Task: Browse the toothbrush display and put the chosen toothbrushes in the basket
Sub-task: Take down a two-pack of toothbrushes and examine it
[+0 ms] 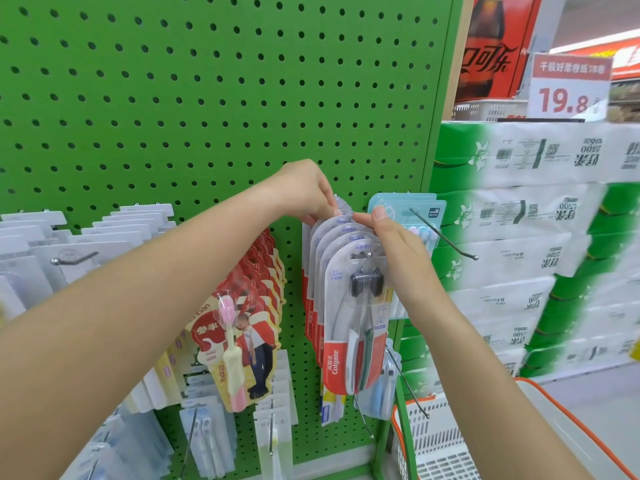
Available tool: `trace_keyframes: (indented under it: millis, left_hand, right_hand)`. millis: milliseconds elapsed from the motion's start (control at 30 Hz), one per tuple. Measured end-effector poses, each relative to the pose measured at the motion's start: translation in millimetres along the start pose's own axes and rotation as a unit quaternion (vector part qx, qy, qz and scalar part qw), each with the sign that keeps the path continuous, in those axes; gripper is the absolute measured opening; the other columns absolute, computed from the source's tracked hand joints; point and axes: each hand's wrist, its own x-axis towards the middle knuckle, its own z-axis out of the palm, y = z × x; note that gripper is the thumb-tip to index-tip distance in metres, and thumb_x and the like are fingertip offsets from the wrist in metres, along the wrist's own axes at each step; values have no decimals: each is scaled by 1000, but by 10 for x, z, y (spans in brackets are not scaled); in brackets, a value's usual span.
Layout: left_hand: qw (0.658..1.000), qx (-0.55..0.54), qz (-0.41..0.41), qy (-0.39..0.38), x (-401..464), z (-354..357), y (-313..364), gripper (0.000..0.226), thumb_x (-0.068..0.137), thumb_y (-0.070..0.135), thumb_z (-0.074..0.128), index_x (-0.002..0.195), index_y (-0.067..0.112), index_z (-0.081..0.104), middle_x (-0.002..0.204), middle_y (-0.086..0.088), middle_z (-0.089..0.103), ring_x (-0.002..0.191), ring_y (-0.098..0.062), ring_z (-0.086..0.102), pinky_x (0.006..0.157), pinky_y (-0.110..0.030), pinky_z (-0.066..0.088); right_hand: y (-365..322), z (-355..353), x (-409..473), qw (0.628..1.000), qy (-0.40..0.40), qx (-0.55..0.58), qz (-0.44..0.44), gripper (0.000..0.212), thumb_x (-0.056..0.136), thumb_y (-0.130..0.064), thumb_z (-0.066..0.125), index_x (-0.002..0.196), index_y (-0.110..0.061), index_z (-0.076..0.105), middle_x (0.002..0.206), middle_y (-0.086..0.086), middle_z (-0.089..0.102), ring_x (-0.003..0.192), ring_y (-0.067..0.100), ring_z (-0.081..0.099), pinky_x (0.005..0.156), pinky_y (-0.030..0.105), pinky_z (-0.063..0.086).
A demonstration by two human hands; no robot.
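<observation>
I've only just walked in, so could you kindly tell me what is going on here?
A person is browsing toothbrushes hung on a green pegboard. Both hands are at the top of a row of Colgate packs on one hook: the left hand pinches the rear packs, and the right hand touches the card tops. No pack is off the hook yet. The white basket waits at lower right.

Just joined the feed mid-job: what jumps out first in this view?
Both hands meet at the centre of a bright green pegboard: the left hand and right hand pinch the tops of a row of Colgate toothbrush packs hanging on a hook. At the lower right sits a white basket with orange trim, and stacked tissue packs fill the right side.
</observation>
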Motion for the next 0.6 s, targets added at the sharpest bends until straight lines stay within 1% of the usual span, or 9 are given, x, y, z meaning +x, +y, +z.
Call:
trace_keyframes:
  millis: [67, 133, 233, 300, 400, 433, 500, 533, 600]
  left_hand:
    - [1000, -3, 4, -7, 5, -52, 3, 8, 85, 21, 74, 82, 14, 71, 82, 0, 72, 71, -6, 68, 70, -18, 57]
    - [1000, -4, 7, 9, 31, -140, -13, 12, 87, 25, 72, 87, 13, 72, 84, 0, 72, 74, -6, 68, 65, -15, 54]
    - [996, 65, 9, 57, 97, -227, -49, 11, 88, 21, 71, 96, 14, 74, 93, -1, 72, 77, -9, 66, 67, -21, 48]
    - [992, 119, 9, 37, 125, -210, -58, 14, 88, 22, 71, 100, 15, 74, 99, 1, 71, 75, -7, 61, 67, -22, 43]
    - [988, 152, 4, -9, 169, -137, -52, 19, 89, 26, 70, 104, 15, 72, 102, 0, 70, 88, -14, 64, 72, -25, 43]
    - [987, 162, 0, -20, 183, -114, -55, 21, 90, 25, 69, 106, 13, 71, 101, -1, 69, 89, -16, 65, 71, -25, 45]
    - [986, 163, -8, -36, 207, -69, -69, 19, 91, 21, 67, 106, 9, 68, 89, -1, 68, 76, -12, 65, 62, -20, 49]
    - [987, 155, -10, -38, 216, -54, -71, 17, 92, 19, 66, 104, 9, 68, 82, 1, 66, 70, -11, 64, 58, -18, 50]
    - [989, 142, -10, -34, 230, -45, -68, 13, 91, 15, 67, 100, 6, 69, 75, 0, 65, 68, -13, 65, 60, -20, 55]
  right_hand:
    - [-3, -9, 0, 1000, 2, -6, 2, 39, 99, -51, 39, 116, -29, 66, 113, -17, 65, 113, -1, 56, 100, 26, 41]
    - [-2, -15, 3, 1000, 2, -13, 0, 38, 99, -50, 38, 114, -30, 66, 114, -18, 64, 114, 0, 55, 102, 27, 41]
    - [0, -15, 2, 1000, 0, -12, 3, 36, 98, -51, 38, 112, -33, 65, 117, -18, 64, 117, 2, 55, 106, 32, 40]
    - [2, -7, 1, 1000, 2, -9, 6, 40, 98, -52, 38, 116, -30, 66, 116, -20, 64, 116, 0, 55, 107, 34, 41]
    - [9, -10, -2, 1000, 2, -11, 2, 38, 97, -53, 38, 112, -33, 67, 106, -28, 64, 108, -9, 55, 101, 31, 43]
    - [7, -10, -5, 1000, -1, -11, 0, 35, 96, -54, 39, 106, -35, 67, 99, -31, 64, 101, -14, 56, 96, 28, 44]
    - [11, -17, -7, 1000, -5, -15, -6, 32, 96, -54, 39, 96, -38, 66, 89, -33, 66, 92, -17, 57, 88, 22, 43]
    - [13, -19, -6, 1000, -6, -15, -9, 31, 96, -53, 38, 95, -39, 66, 88, -33, 66, 92, -17, 57, 86, 19, 42]
    - [20, -20, -9, 1000, -8, -15, -15, 34, 96, -54, 37, 102, -36, 66, 96, -29, 65, 96, -16, 56, 83, 16, 39]
